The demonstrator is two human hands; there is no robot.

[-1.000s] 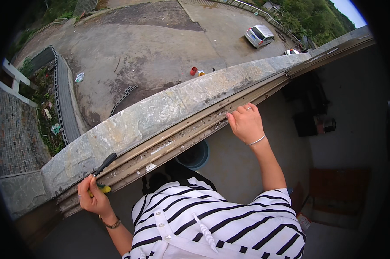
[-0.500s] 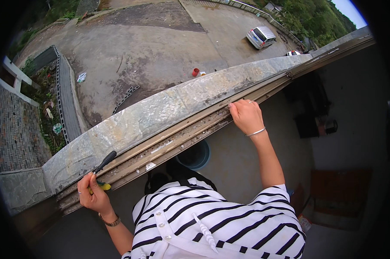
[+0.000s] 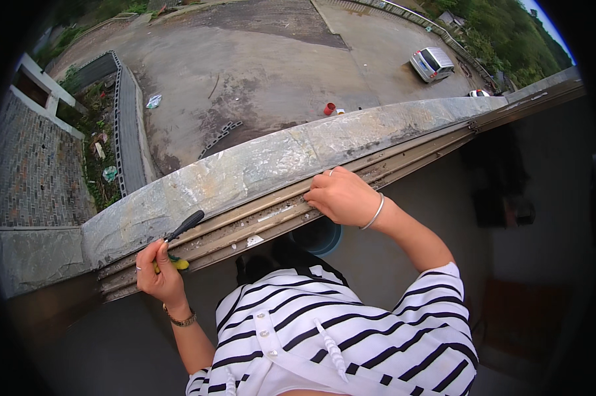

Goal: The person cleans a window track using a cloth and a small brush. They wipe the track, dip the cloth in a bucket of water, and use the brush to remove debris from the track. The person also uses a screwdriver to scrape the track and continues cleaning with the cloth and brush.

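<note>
Across the middle of the frame, we see a sliding-window track (image 3: 242,235), running from lower left up to upper right. At its left end, the left hand (image 3: 161,272) pinches a black-handled tool (image 3: 191,221), with a yellow thing (image 3: 179,263), maybe a sponge, by the fingers. Near the middle, the right hand (image 3: 344,196) bends over the track, fingers close together; we cannot tell if they pinch anything. If the left pinch gets loose, the tool could roll off the stone ledge (image 3: 245,165). The right fingers could get scratched if the track has a sharp edge. The track holds dirt (image 3: 225,233) and white flakes (image 3: 254,241). Below the right hand, a blue tub (image 3: 336,242) is too dark inside for us to tell what it holds. Up top, a red bucket (image 3: 330,108) stands in the yard (image 3: 265,66); we cannot see what is in it.
</note>
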